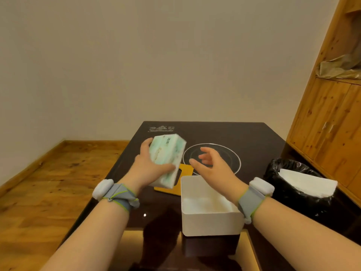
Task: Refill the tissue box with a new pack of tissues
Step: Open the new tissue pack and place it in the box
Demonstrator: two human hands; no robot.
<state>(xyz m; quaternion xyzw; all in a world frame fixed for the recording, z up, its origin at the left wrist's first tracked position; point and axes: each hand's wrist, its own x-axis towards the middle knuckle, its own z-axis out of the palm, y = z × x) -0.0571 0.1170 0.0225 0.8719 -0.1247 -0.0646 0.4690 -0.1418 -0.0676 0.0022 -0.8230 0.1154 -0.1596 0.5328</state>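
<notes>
My left hand [148, 165] grips a green-and-white pack of tissues [168, 153], held tilted above the dark table, left of the box. The white tissue box [210, 222] stands open and empty near the table's front edge. Its wooden lid [175, 189], with a slot cut in it, lies flat on the table behind the box, partly under the pack. My right hand [211, 169] hovers above the box's far rim, fingers apart, holding nothing, a short gap from the pack.
The dark table [254, 141] has a round ring marked in its middle. A bin with a black liner [289, 192] holding white tissues [304, 184] stands at the right. Wooden cabinets [332, 118] rise behind it. Wood floor lies to the left.
</notes>
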